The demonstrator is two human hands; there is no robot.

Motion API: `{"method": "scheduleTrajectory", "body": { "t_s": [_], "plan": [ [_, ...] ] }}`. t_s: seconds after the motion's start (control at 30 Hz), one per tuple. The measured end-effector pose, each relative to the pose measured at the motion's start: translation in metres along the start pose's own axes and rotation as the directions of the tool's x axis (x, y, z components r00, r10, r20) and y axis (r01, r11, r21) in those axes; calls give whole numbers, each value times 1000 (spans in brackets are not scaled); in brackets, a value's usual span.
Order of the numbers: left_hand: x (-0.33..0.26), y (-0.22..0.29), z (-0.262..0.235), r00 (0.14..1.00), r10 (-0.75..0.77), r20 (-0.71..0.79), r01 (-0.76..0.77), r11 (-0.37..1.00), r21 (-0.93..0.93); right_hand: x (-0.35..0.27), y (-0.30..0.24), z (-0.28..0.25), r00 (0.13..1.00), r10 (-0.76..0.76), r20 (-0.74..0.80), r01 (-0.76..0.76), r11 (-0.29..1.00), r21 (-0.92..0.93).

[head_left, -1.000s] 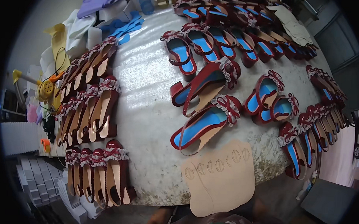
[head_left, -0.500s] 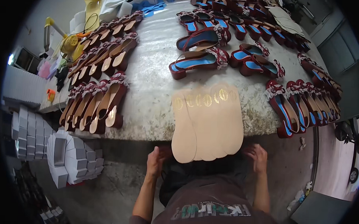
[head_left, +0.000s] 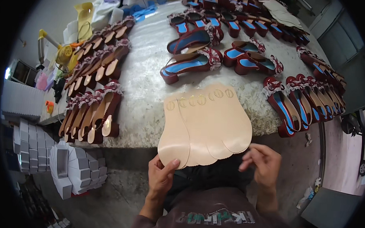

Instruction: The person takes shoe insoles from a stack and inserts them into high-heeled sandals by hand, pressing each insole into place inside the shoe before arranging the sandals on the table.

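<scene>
Several beige shoe insoles (head_left: 214, 123) lie overlapped in a fan at the table's front edge, each with a gold oval stamp near its far end. Their rounded near ends stick out over the edge. My left hand (head_left: 161, 174) pinches the leftmost insole at its near end, thumb on top and fingers underneath. Just beside the fan's right near corner is my right hand (head_left: 263, 163), fingers loosely bent and apart, with nothing visible in it. Beyond the insoles lie red heeled sandals (head_left: 198, 64) with blue footbeds and ruffled bows.
Rows of sandals line the table's left (head_left: 96, 111) and right (head_left: 295, 106) sides and far end. Pale sheets (head_left: 282, 15) lie at the far right. White boxes (head_left: 78, 170) are stacked on the floor at left; a yellow lamp (head_left: 64, 53) stands behind the left sandals.
My left hand has come up and taken hold of the leftmost insole. My right hand has turned inward, its fingers nearer the fan's corner. The view has shifted slightly, and the insoles look more spread.
</scene>
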State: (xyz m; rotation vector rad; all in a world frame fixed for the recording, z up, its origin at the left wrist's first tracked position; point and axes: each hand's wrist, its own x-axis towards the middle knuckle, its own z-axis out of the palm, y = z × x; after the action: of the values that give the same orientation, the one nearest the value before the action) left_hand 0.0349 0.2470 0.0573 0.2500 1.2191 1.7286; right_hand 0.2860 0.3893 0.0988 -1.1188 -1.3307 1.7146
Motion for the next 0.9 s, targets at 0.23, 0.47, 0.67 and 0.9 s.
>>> {"method": "scheduleTrajectory", "body": {
  "t_s": [0.23,0.47,0.67,0.9],
  "plan": [
    [10,42,28,998,23,57,-16,991,-135,29,46,-1,940,-127,-317,60,975,-214],
    [51,102,60,888,-382,257,427,891,-153,62,5,25,975,163,153,-213,884,416],
    [1,112,71,939,-105,329,54,986,159,24,-36,7,995,-102,-6,98,936,338],
    [35,-37,46,944,-281,175,207,913,352,29,29,-58,959,-17,-282,-71,952,-299]
  ]
}}
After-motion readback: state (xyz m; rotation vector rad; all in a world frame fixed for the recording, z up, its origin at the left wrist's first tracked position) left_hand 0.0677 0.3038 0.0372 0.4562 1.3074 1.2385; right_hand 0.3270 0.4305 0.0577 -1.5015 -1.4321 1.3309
